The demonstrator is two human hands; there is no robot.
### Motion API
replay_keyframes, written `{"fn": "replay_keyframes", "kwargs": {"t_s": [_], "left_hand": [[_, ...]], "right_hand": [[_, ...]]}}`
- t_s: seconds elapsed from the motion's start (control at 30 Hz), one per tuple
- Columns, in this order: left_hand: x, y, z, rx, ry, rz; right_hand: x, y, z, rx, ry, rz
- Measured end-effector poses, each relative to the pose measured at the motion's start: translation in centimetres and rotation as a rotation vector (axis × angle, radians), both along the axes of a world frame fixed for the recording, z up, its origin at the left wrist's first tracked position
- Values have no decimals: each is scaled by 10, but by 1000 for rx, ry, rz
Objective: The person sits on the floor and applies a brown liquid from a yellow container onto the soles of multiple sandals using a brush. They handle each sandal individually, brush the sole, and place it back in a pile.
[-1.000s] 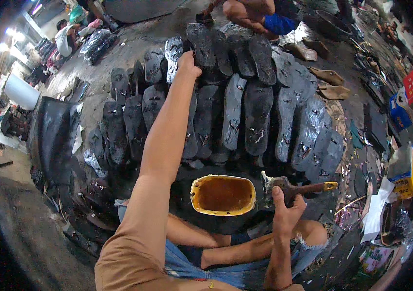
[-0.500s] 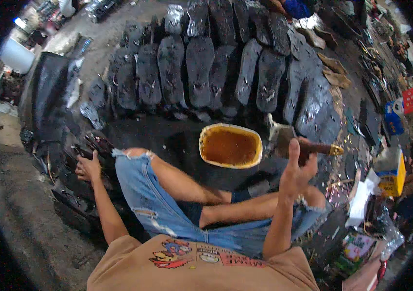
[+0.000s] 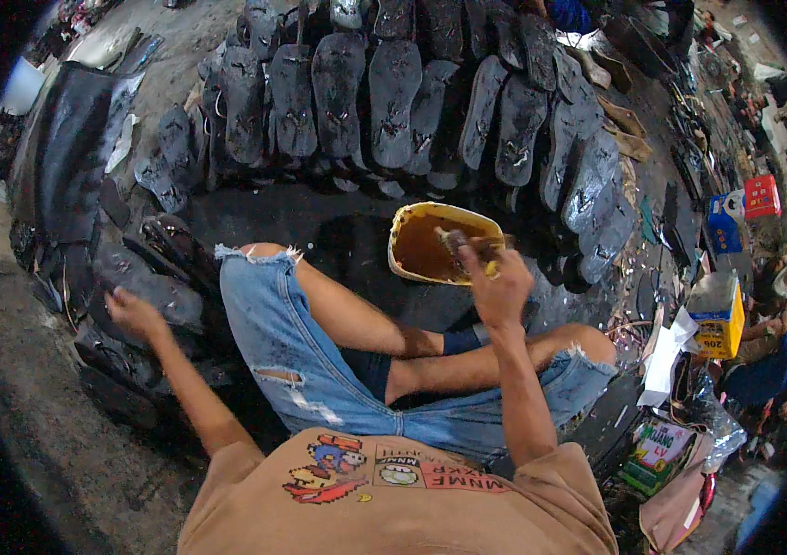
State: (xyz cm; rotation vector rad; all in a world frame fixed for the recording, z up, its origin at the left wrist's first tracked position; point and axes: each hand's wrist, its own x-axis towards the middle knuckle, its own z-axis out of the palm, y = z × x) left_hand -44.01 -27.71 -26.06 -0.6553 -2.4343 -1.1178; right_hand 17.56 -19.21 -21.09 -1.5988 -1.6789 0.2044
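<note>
Yellow tub (image 3: 425, 275): holds brown liquid (image 3: 418, 242).
Right hand (image 3: 503, 289): at the tub's near right edge, fingers closed round a brush (image 3: 458, 246).
Brush head: within the tub's opening.
Left hand (image 3: 139, 319): left of the tub, at a dark sole (image 3: 164, 294); blurred, pinching or not, cannot tell.
Black soles (image 3: 395, 106): rows beyond the tub.

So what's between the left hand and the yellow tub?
From left hand to tub, the head view shows a dark flat piece, the bent left knee, then dark surface.
</note>
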Motion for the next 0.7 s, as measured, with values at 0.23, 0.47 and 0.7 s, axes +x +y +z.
{"fn": "replay_keyframes", "kwargs": {"t_s": [0.23, 0.47, 0.7], "left_hand": [[171, -1, 201, -121, 213, -586], [320, -34, 143, -439, 213, -1121], [287, -59, 124, -559, 416, -1194]], "right_hand": [[53, -13, 40, -245, 143, -310], [58, -20, 27, -282, 251, -355], [62, -20, 29, -331, 152, -262]]}}
